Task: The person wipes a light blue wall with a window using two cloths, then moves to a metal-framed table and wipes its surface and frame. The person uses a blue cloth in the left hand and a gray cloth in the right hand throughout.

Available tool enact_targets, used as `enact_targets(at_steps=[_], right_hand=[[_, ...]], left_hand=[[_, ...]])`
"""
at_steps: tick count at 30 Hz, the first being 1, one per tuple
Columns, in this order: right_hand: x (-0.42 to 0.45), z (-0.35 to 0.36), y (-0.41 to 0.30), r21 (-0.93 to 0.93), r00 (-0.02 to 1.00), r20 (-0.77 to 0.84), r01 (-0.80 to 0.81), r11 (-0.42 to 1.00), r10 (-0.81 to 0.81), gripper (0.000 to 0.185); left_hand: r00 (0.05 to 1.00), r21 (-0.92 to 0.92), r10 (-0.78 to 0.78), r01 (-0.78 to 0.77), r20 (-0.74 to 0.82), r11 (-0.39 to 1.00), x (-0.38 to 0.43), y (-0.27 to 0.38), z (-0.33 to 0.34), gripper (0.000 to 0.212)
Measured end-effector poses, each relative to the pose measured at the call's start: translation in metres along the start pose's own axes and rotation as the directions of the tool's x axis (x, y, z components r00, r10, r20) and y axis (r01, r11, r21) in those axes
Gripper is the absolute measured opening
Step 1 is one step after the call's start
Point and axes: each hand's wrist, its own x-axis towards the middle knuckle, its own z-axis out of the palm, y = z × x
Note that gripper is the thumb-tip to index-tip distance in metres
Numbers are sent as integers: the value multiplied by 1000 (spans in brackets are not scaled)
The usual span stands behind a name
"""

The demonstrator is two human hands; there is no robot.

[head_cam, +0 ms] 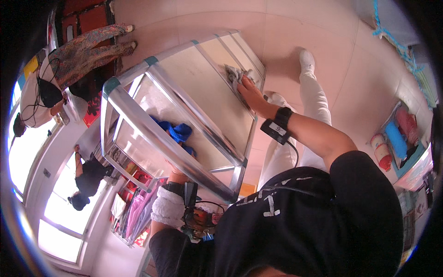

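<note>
A metal-framed rack or cabinet (193,71) with pale panels and teal corner pieces stands tilted in view before me. My right hand (252,95) holds a crumpled grey cloth (235,74) against the panelled side, its fingers spread over the cloth. My left hand (174,168) reaches in behind the thick silver rail (169,145), which hides part of it. A blue cloth (180,132) is bunched at its fingers, against the inner panel. Both wrists wear black straps with devices; a white fluffy band is on the left forearm.
Pinkish tiled floor (277,20) surrounds the frame, with my feet near its right end. One person (79,59) in patterned trousers is at upper left; another person (90,176) in black is by the windows. Hanging clothes (136,211) are at lower left, rolled items (396,138) at right.
</note>
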Motion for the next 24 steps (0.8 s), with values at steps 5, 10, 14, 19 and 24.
enact_targets(at_steps=[5,10,14,19,24], right_hand=[[88,-8,-28,-32,977,-81,196,980,-198,46],[161,-8,-19,-171,933,-63,341,925,-355,45],[189,3,21,75,955,2,296,952,-297,44],[138,3,69,-238,918,240,372,897,-316,41],[55,-1,71,-49,973,168,166,985,-156,36]], left_hand=[[936,-423,-299,351,186,835,-7,-9,-19,41],[938,0,-341,342,-52,940,-15,35,-1,51],[927,-48,-366,363,-85,931,-14,57,20,51],[961,-33,-261,259,-90,965,-17,39,9,51],[896,632,415,-414,157,655,23,-11,-27,55]])
